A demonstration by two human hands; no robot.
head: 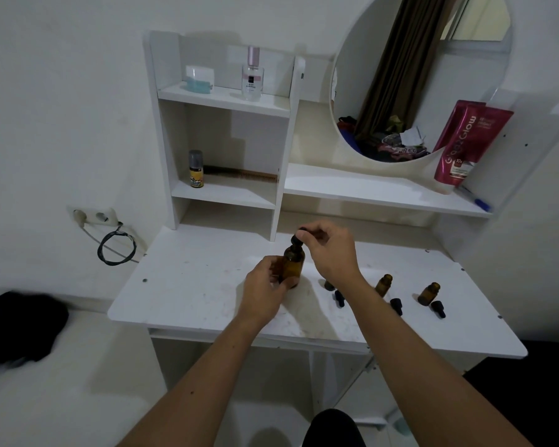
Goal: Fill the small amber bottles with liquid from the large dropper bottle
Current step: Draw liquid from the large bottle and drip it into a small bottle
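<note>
Head view: left hand (265,285) grips big bottle (292,264) upright on table (188,285); right hand (328,250) pinches its dropper cap (299,237). Three small bottles (383,284), uncapped, stand to right.

A pink tube (462,146) leaning against the round mirror (400,59) on the vanity's right shelf carries the most legible lettering: the word "Glow" in white, running up its length, preceded by a partly legible word, with "10x" in a small white panel near its lower end. Finer print beside the brand name is too small to read. A small yellow-labelled bottle (196,171) on the lower left shelf shows the word "Cake". The clear perfume bottle (252,77) on the top shelf bears a pale label whose dark lines of text are unreadable.
</note>
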